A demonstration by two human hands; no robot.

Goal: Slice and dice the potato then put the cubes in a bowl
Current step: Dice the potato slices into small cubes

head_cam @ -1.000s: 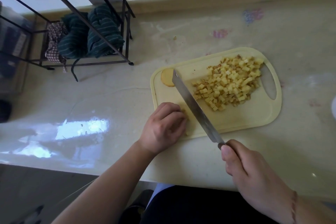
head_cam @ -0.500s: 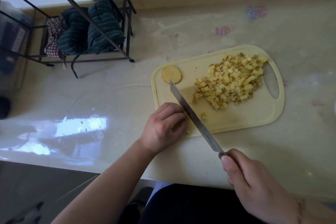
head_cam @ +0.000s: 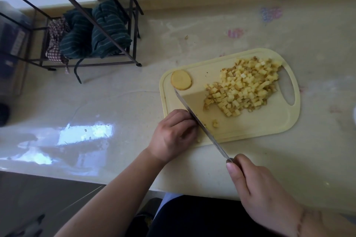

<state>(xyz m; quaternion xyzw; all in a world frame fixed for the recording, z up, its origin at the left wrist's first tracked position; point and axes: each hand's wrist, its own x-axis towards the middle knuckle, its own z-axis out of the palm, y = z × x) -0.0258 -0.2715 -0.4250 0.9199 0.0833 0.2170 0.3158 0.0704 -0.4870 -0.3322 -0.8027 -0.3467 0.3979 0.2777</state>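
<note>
Nearby, wire rack [head_cam: 133, 25] with striped cloths [head_cam: 96, 31]

Head camera, steep downward look
You view the cutting board [head_cam: 250, 131] close below, counter [head_cam: 115, 102] stretching toward the wall.

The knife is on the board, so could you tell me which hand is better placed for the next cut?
Right: the right hand grips the knife, its blade beside the left hand, which rests curled on the cutting board.
</note>
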